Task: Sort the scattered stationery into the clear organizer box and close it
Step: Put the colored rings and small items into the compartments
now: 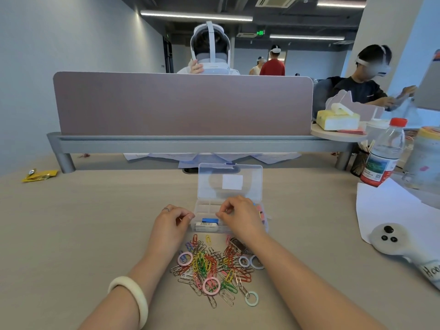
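The clear organizer box [206, 207] lies mid-table with its lid [229, 182] swung back and open. A white eraser [206, 224] and a blue piece [210, 220] sit in its front compartment, and pink items [260, 214] sit at its right end. My left hand [170, 225] is at the box's left front corner, fingers curled, thumb and fingertips pinched on something too small to name. My right hand [238, 215] hovers over the box's compartments in the same pinch. A pile of coloured paper clips [212, 265] with plastic rings [211, 285] lies just in front of the box.
A dark binder clip [238, 244] lies under my right wrist. A white controller [390, 236] rests on paper [381, 203] at the right, with a water bottle [383, 153] behind it. The desk divider [181, 103] stands behind the box. A yellow wrapper [39, 175] lies far left.
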### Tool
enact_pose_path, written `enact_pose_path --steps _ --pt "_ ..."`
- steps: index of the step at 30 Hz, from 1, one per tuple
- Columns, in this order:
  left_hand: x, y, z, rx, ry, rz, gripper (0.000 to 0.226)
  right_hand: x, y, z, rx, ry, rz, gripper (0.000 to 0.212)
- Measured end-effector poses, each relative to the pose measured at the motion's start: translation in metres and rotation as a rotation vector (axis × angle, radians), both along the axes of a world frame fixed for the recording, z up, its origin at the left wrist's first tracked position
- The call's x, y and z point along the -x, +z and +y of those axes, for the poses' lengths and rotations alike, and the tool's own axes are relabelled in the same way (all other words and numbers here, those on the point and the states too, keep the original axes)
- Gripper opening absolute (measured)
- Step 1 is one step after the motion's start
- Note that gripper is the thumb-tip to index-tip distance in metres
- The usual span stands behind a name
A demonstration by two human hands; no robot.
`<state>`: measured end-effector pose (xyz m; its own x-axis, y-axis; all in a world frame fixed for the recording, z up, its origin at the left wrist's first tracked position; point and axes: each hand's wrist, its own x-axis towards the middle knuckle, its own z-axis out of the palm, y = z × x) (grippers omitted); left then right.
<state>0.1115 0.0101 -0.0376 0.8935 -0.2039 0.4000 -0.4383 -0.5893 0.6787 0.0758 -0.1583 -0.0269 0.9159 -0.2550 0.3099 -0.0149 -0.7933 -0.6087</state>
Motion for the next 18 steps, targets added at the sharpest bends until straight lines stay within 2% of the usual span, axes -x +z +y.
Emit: enact_pose_path --steps 8,10,15,18 --pt "0.027 0.009 0.001 -0.083 -0.227 -0.004 0.008 0.053 0.000 -0.041 -0.092 0.092 -0.044 0.011" --pt "0.030 0.013 0.005 -0.105 -0.243 -0.002 0.012 0.066 -0.001 -0.042 -0.025 0.119 -0.007 0.005" --pt "0.038 0.012 0.017 -0.147 -0.251 0.036 0.015 0.076 0.002 -0.025 0.262 0.117 0.133 0.029" --pt "0.040 0.009 0.016 -0.160 -0.263 0.035 0.017 0.071 0.003 -0.020 0.321 0.091 0.184 0.028"
